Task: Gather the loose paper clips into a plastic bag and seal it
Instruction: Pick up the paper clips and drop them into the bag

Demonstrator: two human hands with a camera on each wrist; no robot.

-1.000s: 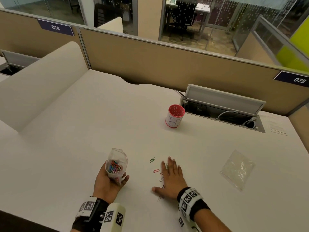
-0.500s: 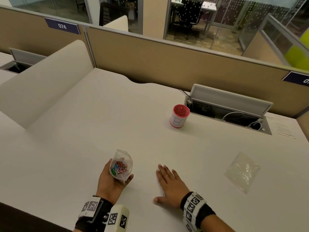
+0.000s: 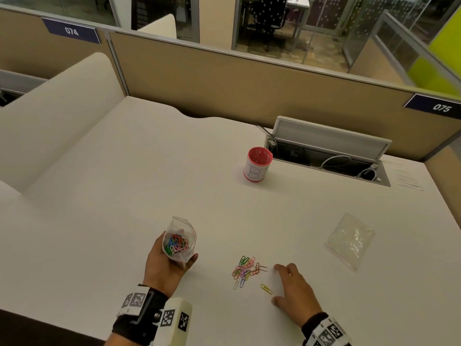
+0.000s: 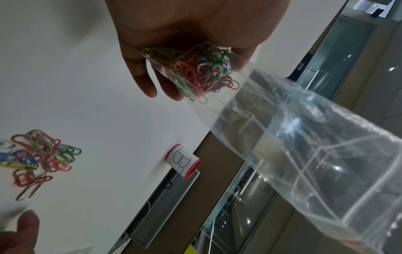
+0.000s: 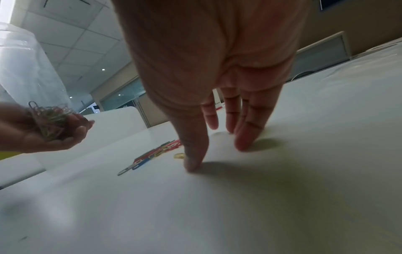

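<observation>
Item: loose coloured wire paper clips (image 3: 245, 269), now uncovered on white bench (image 3: 124, 196).
Our right hand (image 3: 295, 290) has slid aside, fingers flat, empty; left hand (image 3: 166, 267) grips clear plastic bag (image 3: 178, 239), unsealed; more gathering due.

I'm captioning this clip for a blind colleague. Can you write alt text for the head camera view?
On a white desk, the left hand holds an open plastic bag partly filled with coloured paper clips, while the right hand rests open on the desk beside a small pile of loose clips. Farther back stand a red pen cup and, to the right, a second plastic bag lying flat.
</observation>
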